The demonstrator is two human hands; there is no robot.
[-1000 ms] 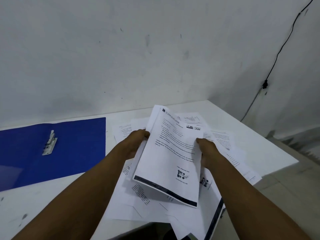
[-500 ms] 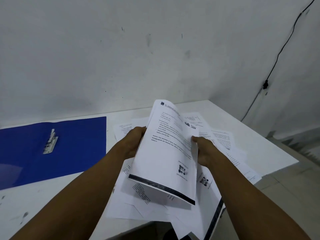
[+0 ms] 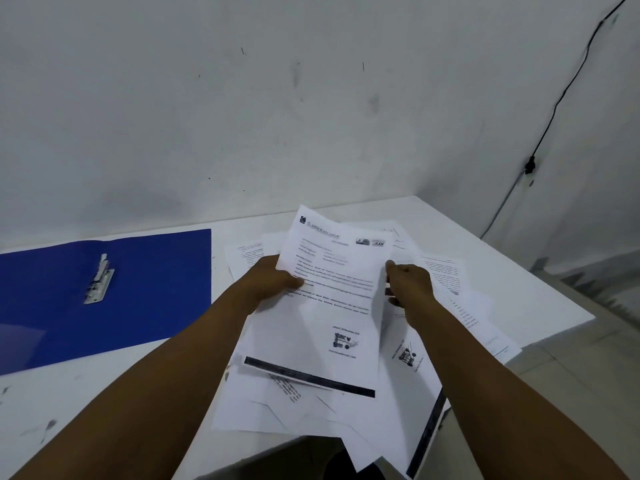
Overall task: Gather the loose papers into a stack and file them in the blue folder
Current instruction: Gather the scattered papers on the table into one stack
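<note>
Gripping the held sheets (image 3: 322, 306) at both side edges, the left hand (image 3: 273, 282) and right hand (image 3: 410, 289) should square them before adding loose papers (image 3: 460, 306) lying right of the blue folder (image 3: 104, 296).

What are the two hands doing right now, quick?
Left hand: closed on the left edge of the top sheet.
Right hand: closed, pinching the same sheet's right edge.

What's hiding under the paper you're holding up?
Under the held sheet lie more loose papers scattered on the white table. Their middles are covered, so what else is beneath can't be seen.
</note>
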